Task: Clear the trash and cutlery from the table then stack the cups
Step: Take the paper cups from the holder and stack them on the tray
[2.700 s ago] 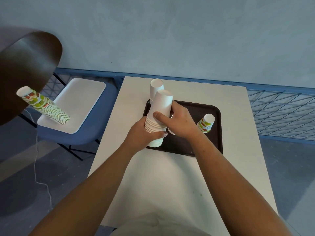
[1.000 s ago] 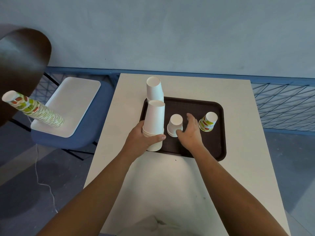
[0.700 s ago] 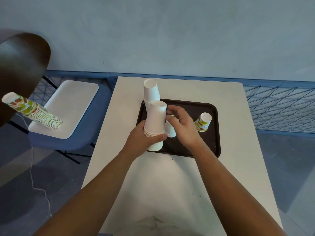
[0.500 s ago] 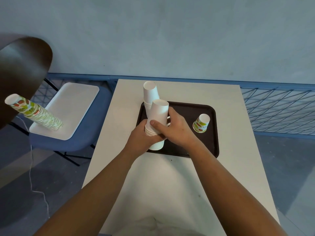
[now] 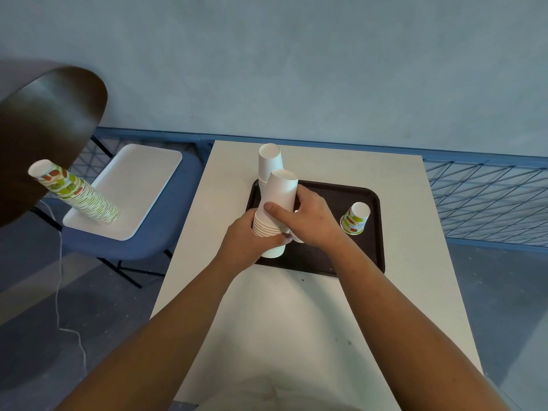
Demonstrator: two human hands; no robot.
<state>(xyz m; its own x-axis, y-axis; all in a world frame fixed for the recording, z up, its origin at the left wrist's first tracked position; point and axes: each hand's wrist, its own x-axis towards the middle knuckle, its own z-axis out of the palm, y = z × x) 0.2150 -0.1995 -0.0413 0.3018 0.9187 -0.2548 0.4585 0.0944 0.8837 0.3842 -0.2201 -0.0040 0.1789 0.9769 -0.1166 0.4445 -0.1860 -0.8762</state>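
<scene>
Clasps the white cup stack (image 5: 278, 200) low, at its rims, with the left grip (image 5: 246, 241); wraps the right grip (image 5: 311, 221) round it higher up, thumb across the front. Stands upside down at the left end of the dark tray (image 5: 341, 262) on the bench (image 5: 296, 321), just before a second white stack (image 5: 269, 164). Shows one printed cup (image 5: 355, 218) inverted near the tray's right end.

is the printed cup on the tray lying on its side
No, the printed cup stands rim-down on the dark tray, right of the white stack.
</scene>
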